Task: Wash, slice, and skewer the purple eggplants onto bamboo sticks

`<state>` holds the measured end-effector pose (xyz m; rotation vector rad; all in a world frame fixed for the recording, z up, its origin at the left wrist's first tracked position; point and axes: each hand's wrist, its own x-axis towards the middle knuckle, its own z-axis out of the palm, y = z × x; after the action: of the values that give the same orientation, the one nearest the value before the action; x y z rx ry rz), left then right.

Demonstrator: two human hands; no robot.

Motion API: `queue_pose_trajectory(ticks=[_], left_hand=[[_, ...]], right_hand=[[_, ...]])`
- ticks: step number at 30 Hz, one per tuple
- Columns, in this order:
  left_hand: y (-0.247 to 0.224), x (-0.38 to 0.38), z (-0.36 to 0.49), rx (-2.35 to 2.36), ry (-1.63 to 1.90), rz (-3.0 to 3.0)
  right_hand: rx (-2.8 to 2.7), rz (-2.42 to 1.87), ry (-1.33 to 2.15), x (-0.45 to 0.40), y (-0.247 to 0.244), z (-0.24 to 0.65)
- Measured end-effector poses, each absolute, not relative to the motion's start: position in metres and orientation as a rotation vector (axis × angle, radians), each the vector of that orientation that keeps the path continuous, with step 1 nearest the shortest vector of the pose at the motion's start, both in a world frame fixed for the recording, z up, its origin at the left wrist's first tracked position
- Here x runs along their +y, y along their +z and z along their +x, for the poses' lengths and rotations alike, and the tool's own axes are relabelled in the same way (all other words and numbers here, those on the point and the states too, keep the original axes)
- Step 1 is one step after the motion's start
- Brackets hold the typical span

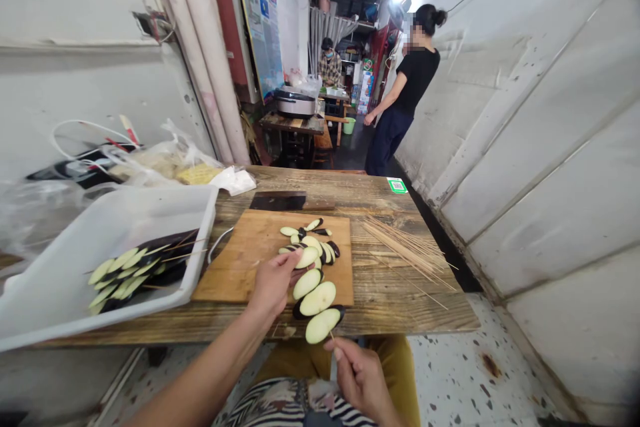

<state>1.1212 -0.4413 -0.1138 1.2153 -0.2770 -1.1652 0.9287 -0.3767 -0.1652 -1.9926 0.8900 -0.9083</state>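
A narrow passage with white panelled walls (pixel 560 167) and a speckled terrazzo floor (pixel 460 373) runs far beyond the fingers. Well past them, a standing person in a black T-shirt (pixel 416 80) and a seated person in a plaid shirt (pixel 330 67) are at work, with a steel electric cooker (pixel 295 101) on a small table (pixel 290 123) between the fingers and the seated person. Directly ahead of the fingers lies a rough wooden table (pixel 395 293), holding a white plastic tray (pixel 125 227) to the left of them, with finished eggplant skewers (pixel 137 273) lying inside it. Loose bamboo sticks (pixel 405 247) lie in a heap to the right of the fingers, and a dark-bladed cleaver (pixel 278 201) sits just beyond the cutting board (pixel 240 260), which lies directly under the left hand (pixel 273 283). The left fingers (pixel 291 261) are bent and closed onto an eggplant slice (pixel 307 257), pressing it against the row of overlapping half-round slices (pixel 313 280) that runs from the board's far side down past its near edge. The right hand (pixel 361 380) is lower, off the table's near edge, its fingertips (pixel 340 348) pinched closed around a thin bamboo skewer (pixel 331 334), whose upper end enters the lowest slice, just beyond those fingertips.
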Motion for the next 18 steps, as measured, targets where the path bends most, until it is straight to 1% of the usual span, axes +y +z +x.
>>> queue_pose_trajectory(ticks=[6, 16, 18], left_hand=[[-0.1172, -0.4411, 1.1200, -0.282, -1.143, 1.202], [-0.1177, -0.4424, 1.1145, -0.328, -1.021, 1.263], [-0.1175, -0.4423, 1.1143, -0.339, -1.011, 1.273]], right_hand=[[0.878, -1.980, -0.925, -0.3723, -0.1701, 0.9289], [0.890, -2.239, -0.974, -0.3700, -0.1712, 0.9242], [0.910, -2.224, -0.978, -0.3690, -0.1742, 0.9241]])
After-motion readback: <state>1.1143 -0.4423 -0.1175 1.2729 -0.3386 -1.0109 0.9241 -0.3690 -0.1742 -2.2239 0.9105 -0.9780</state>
